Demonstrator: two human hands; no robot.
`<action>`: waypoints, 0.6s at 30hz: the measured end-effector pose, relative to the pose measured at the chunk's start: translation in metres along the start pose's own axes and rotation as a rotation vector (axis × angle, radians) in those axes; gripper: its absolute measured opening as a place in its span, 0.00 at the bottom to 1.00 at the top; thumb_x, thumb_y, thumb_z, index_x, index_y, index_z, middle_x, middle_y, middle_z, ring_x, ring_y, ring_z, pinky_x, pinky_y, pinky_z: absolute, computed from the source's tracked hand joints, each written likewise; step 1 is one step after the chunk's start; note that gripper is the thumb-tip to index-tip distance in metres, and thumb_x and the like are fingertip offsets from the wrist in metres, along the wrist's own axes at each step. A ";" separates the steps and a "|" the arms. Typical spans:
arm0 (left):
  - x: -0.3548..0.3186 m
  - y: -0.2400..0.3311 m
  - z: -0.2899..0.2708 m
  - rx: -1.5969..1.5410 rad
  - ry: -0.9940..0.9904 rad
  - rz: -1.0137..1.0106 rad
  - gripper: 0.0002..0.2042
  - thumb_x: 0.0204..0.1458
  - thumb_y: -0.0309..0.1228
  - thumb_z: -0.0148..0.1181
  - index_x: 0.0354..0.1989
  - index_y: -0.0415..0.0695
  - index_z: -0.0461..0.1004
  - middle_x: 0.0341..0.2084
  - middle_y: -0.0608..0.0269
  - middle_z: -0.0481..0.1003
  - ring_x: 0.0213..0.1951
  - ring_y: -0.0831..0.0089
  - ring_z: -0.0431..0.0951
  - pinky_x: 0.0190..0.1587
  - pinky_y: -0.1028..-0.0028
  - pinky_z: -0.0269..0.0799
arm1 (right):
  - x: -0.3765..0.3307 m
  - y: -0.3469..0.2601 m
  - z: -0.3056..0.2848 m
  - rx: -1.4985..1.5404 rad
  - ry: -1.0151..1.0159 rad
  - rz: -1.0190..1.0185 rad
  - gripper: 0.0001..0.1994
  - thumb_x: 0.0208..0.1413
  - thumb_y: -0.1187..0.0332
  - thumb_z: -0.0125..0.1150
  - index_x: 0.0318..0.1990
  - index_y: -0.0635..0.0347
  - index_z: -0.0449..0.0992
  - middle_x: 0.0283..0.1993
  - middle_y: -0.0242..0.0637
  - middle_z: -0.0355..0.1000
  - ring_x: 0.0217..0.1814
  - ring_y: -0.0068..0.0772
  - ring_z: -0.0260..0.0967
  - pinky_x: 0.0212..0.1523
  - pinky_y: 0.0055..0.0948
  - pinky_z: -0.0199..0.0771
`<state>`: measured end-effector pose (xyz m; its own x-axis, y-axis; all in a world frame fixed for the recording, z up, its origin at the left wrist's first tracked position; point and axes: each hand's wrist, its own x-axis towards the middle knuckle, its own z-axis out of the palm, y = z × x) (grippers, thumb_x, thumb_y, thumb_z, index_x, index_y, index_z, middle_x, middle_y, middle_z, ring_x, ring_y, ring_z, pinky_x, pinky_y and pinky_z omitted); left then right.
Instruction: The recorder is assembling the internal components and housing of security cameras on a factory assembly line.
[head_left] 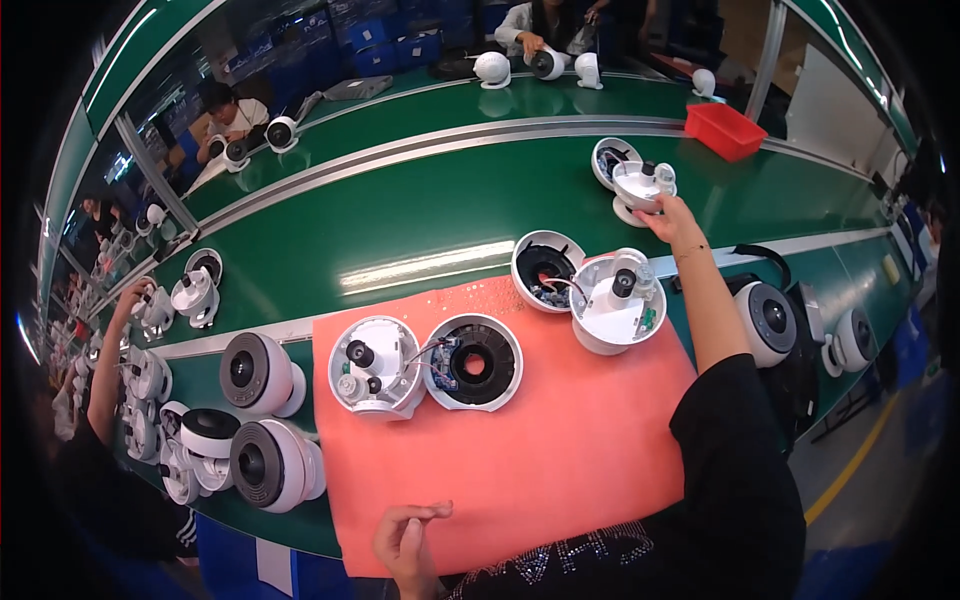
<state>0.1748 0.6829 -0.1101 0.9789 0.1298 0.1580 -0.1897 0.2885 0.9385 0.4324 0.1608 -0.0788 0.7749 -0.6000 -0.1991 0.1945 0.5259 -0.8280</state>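
Note:
Reaching forward on the right, my right hand (668, 218) grips the edge of an opened white security camera (640, 180) standing on the green bench; its round half shell (612, 160) hangs open beside it. My left hand (408, 540) is low over the front of the orange mat (500, 470), fingers apart and holding nothing. Two more opened cameras lie on the mat. The left one has a white body (385, 395) with a black lens, wired to a black-lined shell (503, 362). Farther right, another body (612, 325) is wired to its shell (545, 270).
Assembled cameras (262, 375) and opened ones crowd the bench left of the mat, where another person's hand (135, 295) touches one. More cameras (768, 320) sit at the right. A red bin (725, 132) stands at the back right. People work across the far bench.

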 end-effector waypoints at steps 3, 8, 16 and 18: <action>0.007 -0.003 0.005 -0.083 -0.080 -0.077 0.09 0.49 0.28 0.47 0.31 0.33 0.66 0.23 0.47 0.73 0.31 0.60 0.77 0.42 0.62 0.72 | -0.007 -0.023 0.002 -0.114 0.025 -0.151 0.20 0.51 0.74 0.45 0.53 0.61 0.54 0.54 0.48 0.52 0.53 0.56 0.58 0.50 0.56 0.66; 0.013 -0.005 0.008 -0.497 -0.527 -0.320 0.22 0.53 0.41 0.45 0.49 0.35 0.60 0.51 0.45 0.62 0.53 0.53 0.64 0.54 0.54 0.60 | -0.080 -0.083 0.031 -0.414 -0.309 -0.275 0.26 0.50 0.72 0.49 0.59 0.50 0.54 0.48 0.47 0.63 0.47 0.44 0.68 0.39 0.37 0.76; 0.026 0.014 0.062 -1.482 -0.676 -0.913 0.42 0.47 0.57 0.45 0.65 0.47 0.35 0.63 0.44 0.41 0.64 0.50 0.42 0.58 0.46 0.48 | -0.251 -0.072 0.111 -0.712 -0.746 -0.034 0.32 0.45 0.73 0.45 0.63 0.56 0.50 0.46 0.35 0.68 0.38 0.19 0.72 0.30 0.18 0.75; 0.019 0.020 0.055 -1.573 -0.595 -0.942 0.42 0.47 0.56 0.46 0.65 0.50 0.36 0.64 0.47 0.36 0.65 0.51 0.40 0.57 0.41 0.46 | -0.265 -0.056 0.110 -0.680 -0.968 0.119 0.34 0.39 0.75 0.47 0.62 0.60 0.52 0.46 0.34 0.67 0.33 0.16 0.69 0.25 0.15 0.72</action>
<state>0.1936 0.6390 -0.0713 0.6229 -0.7477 0.2303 0.7802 0.5718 -0.2537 0.2822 0.3569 0.0776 0.9553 0.2901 -0.0566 -0.0421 -0.0557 -0.9976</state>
